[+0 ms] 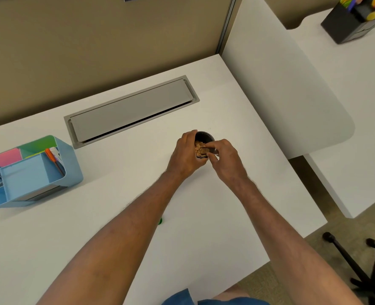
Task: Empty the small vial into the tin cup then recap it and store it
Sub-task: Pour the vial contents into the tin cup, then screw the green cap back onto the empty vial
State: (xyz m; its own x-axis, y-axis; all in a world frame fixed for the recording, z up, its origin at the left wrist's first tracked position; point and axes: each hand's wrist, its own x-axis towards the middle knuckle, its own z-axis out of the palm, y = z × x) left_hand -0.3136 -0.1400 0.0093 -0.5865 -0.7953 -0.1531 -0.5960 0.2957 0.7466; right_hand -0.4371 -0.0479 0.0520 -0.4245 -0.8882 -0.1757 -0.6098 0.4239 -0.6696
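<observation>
A dark tin cup stands on the white desk, and light brown bits show inside it. My left hand wraps around the cup's left side. My right hand pinches a small vial, tipped sideways with its mouth over the cup. A small green cap lies on the desk beside my left forearm, partly hidden by it.
A blue desk organiser with pens and sticky notes sits at the left. A grey cable hatch is set into the desk behind the cup. A white side panel rises at the right. A black organiser stands on the neighbouring desk.
</observation>
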